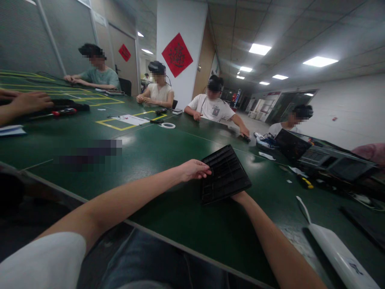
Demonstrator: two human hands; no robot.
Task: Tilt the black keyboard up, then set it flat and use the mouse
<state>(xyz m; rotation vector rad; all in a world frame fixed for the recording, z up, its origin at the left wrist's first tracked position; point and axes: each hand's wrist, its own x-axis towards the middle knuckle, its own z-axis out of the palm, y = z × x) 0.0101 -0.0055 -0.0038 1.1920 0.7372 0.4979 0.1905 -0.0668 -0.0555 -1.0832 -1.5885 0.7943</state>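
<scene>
A black, shallow tray divided into small compartments [227, 174] is held tilted above the green table [168, 200], its gridded side facing me. My right hand [240, 196] grips it from underneath at the lower right edge; most of those fingers are hidden behind the tray. Over the left part of the compartments is my left hand [195, 170], thumb and fingers pinched together. Whatever lies between those fingertips, if anything, is too small to make out.
On the right lie a white device with a cable [339, 253], a yellow-black screwdriver [306, 182] and a metal computer case [337, 160]. A roll of white tape [167, 125] rests farther back. Several people sit around the table, and a co-worker's hands [27, 104] are at the left edge.
</scene>
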